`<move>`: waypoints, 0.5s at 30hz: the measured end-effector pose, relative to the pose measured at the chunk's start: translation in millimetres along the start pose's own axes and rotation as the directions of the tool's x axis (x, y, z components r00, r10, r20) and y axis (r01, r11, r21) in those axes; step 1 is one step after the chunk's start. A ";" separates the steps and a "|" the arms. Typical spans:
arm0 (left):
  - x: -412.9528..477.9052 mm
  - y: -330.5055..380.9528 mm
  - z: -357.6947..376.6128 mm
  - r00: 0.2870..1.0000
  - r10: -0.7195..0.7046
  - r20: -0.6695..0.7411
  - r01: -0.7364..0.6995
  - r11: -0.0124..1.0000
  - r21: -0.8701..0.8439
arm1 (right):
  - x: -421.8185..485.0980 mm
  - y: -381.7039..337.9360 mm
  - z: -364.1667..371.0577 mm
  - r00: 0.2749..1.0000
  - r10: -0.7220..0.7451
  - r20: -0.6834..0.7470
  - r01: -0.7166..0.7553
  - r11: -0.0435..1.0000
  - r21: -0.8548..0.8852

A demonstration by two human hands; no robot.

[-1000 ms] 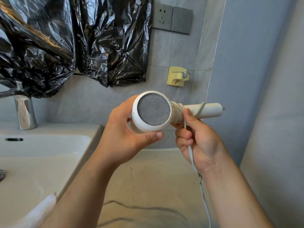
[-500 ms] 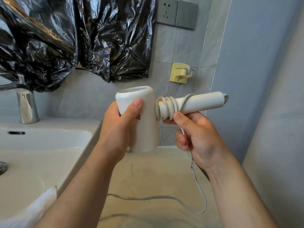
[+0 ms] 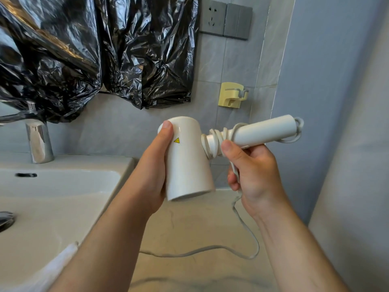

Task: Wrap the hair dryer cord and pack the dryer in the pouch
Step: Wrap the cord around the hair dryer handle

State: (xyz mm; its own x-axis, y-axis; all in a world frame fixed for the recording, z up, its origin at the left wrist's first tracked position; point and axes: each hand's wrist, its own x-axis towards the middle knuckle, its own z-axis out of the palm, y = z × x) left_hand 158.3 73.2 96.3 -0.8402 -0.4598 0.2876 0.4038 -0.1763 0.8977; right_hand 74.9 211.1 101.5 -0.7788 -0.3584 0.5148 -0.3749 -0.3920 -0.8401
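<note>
Dryer: white plastic hair dryer (image 3: 187,161) held up in the air in front of the grey tiled wall (image 3: 227,66), barrel roughly upright, handle pointing right and slightly up.
Left hand: left hand (image 3: 147,178) wrapped around the barrel from the left, thumb pressed flat near the barrel's upper end, just above a small yellow warning triangle.
Right hand: right hand (image 3: 254,175) curled under the handle near its joint with the barrel, thumb pressing on the coils, the other fingers closed loosely around the hanging cord.
Cord: thin white power cord (image 3: 248,234) wound in several turns around the neck of the handle, with a loop showing past the handle's far end; the free length drops through the right hand and trails in a slack curve across the pale marble countertop (image 3: 189,228).
Surroundings: white ceramic basin (image 3: 63,190) and chrome tap (image 3: 39,142) to the left; crumpled black plastic sheeting (image 3: 94,53) above them; grey wall socket (image 3: 225,20) and pale yellow wall hook (image 3: 231,95) behind the dryer.
Pouch: cannot tell where it is.
</note>
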 end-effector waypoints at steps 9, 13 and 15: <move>0.2 -0.7 5.2 0.973 0.220 -0.062 -0.217 0.974 0.063 | 6.9 1.7 -6.7 0.956 0.259 0.136 -0.286 0.928 0.238; -1.0 -5.5 9.1 0.987 0.128 -0.095 -0.137 0.986 -0.095 | 5.6 0.2 -6.1 0.947 0.242 0.213 -0.289 0.929 0.232; -2.0 -8.1 12.7 0.994 0.070 -0.080 -0.080 0.988 -0.134 | 6.6 -0.2 -8.5 0.949 0.234 0.214 -0.277 0.939 0.203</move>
State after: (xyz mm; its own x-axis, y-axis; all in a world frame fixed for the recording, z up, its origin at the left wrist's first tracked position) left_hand 152.1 86.6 92.6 -0.7781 -0.5393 0.3221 0.5148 -0.2537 0.8189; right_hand 65.6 216.0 103.6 -0.7188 -0.6126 0.3286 -0.0343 -0.4408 -0.8969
